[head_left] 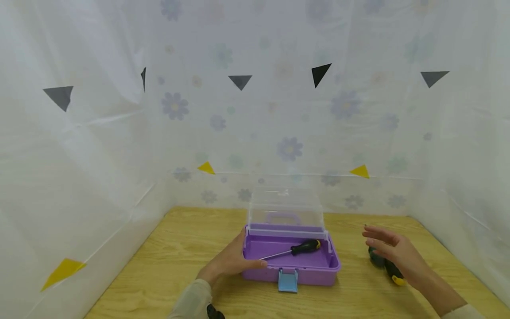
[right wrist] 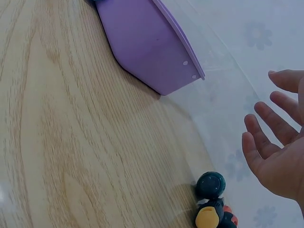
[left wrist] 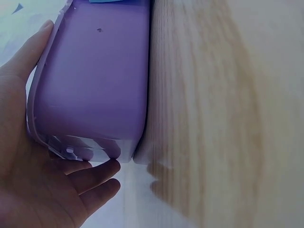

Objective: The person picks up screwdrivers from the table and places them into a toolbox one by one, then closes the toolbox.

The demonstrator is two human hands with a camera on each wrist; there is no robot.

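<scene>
The left hand lies flat against the left end wall of the purple plastic toolbox, its fingers straight and its thumb along the front rim; its grip is wide, pressing the wall and not curled round it. In the left wrist view the palm meets the smooth purple wall, the fingertips touching the lower corner by the clear hinge. The box is a shallow rounded tray with glossy walls, standing on the pale wood-grain surface directly to the right of that hand. Its clear, boxy plastic lid stands upright at the back, a purple handle showing through it, and a light blue latch hangs at the front middle. Inside lies a screwdriver with a black and yellow handle, its thin metal shaft pointing toward the left hand.

Right of the box, the right hand hovers above the surface with fingers spread and relaxed, holding nothing (its grip is wide as well). Just below and beside its palm lie dark round-ended tool handles with yellow and orange tips, resting on the surface, well apart from the box. Translucent white sheeting with faint flower prints walls the space all around.
</scene>
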